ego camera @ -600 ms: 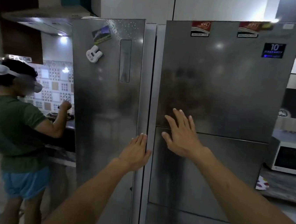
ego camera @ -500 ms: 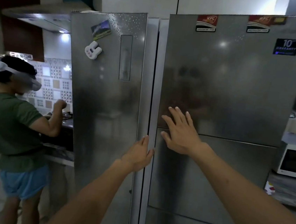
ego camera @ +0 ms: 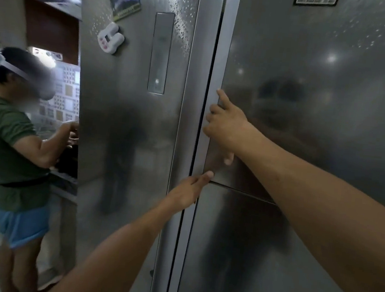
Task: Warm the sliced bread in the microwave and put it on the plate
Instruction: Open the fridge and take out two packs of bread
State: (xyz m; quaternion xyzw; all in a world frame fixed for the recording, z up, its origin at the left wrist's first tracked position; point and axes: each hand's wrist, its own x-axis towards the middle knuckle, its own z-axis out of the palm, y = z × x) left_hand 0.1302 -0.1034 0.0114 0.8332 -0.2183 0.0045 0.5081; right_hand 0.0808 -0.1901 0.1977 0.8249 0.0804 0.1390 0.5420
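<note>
Gripping steel fridge door (ego camera: 309,110) edge: right hand (ego camera: 224,123).

Both forearms are bare all the way to the bottom edge of the view, at about five and seven o'clock, with no sleeve, cuff, watch or band showing on either. The left hand (ego camera: 185,189) and the right hand (ego camera: 224,123) wear no gloves and no rings that I can make out, and the fingers (ego camera: 222,96) are uncovered, nails short and plain. A faint pale line crosses the right forearm partway up, toward three o'clock; whether it is a crease or a mark I cannot tell.
</note>
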